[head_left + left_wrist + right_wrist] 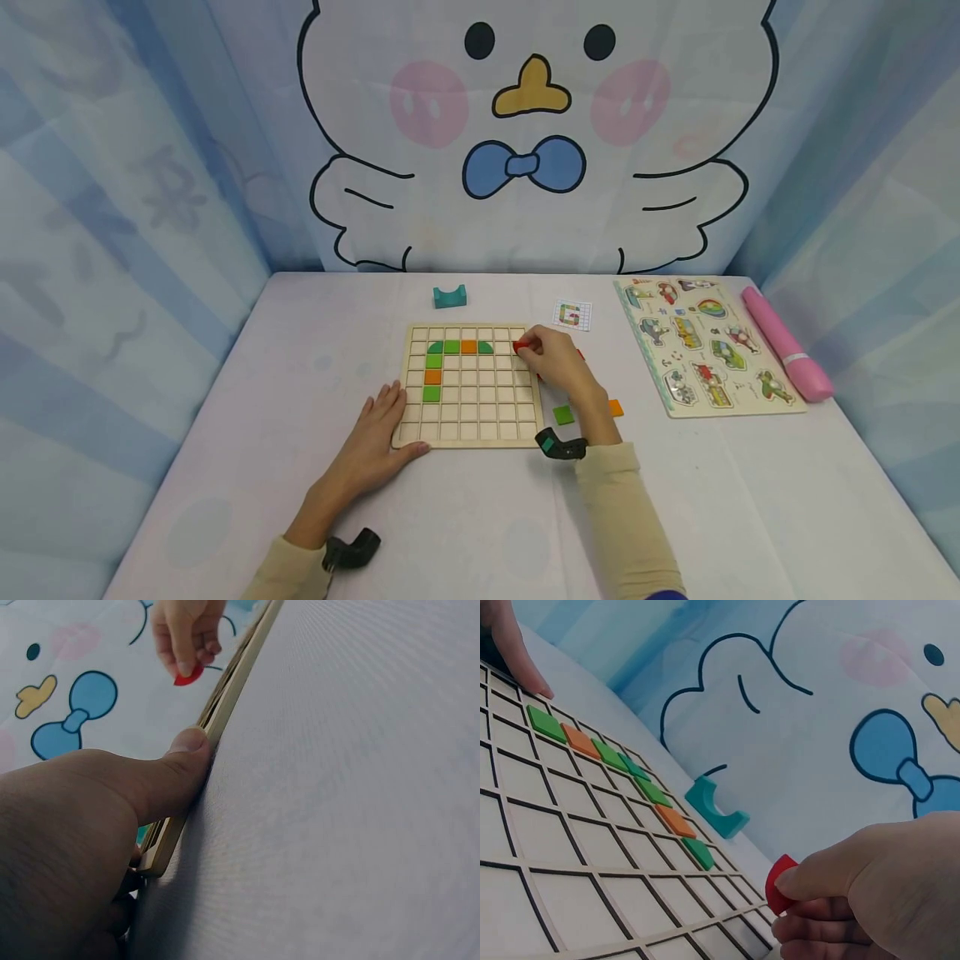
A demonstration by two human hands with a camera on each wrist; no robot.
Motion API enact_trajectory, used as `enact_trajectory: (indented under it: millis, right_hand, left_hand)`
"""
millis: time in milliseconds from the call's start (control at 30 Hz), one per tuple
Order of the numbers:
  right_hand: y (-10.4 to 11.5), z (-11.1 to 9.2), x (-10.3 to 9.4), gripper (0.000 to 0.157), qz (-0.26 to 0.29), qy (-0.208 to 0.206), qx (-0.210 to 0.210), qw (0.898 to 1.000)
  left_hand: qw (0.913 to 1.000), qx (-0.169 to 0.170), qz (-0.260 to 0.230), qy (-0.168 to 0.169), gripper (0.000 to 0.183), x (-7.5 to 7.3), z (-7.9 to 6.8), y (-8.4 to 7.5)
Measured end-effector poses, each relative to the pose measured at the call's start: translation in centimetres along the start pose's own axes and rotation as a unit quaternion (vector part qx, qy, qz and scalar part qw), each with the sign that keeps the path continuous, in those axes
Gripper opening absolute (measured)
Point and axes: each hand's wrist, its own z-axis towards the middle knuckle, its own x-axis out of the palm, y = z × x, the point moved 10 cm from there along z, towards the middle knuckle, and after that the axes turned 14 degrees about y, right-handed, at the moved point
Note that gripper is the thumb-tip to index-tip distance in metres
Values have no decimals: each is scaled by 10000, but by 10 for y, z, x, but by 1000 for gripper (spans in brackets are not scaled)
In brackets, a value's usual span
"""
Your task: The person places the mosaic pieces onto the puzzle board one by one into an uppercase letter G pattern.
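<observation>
My right grip (558, 360): pinching red curved-edged piece (519, 345) over pale wooden grid board's (486, 412) far-right corner | my left grip (372, 437): wide, touching board around near-left corner | board: between white tabletop's (735, 500) left and right edges.

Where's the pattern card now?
In the head view, the pattern card lies beyond the far right corner of the grid board, just past the right hand.

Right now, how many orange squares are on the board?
2: one orange square in the coloured row, another in the coloured column. The right hand may hide more.
</observation>
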Motion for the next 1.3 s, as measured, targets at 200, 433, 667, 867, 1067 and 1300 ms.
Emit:
enact_trajectory:
  millis: [200, 433, 667, 867, 1067, 1300]
  right_hand:
    - [17, 1, 10, 21, -18, 123, -236, 9996]
    - [33, 4, 24, 17, 27, 266, -523, 9983]
    - [50, 6, 36, 16, -45, 375, -715, 9967]
    - [66, 6, 48, 17, -272, 502, -922, 9941]
    - [77, 5, 63, 15, -293, 789, -955, 9919]
    - [96, 2, 79, 12, -513, 996, -1317, 9849]
  left_hand:
    - [10000, -6, -76, 23, 93, 0, 0, 1]
    - [9999, -11, -124, 10, 95, 0, 0, 3]
    - [9997, -91, -194, 109, 97, 1, 1, 5]
    - [9994, -151, -252, 200, 98, 2, 2, 6]
    - [9994, -94, -291, 155, 98, 0, 1, 6]
    - [9995, -88, -269, 159, 99, 0, 1, 6]
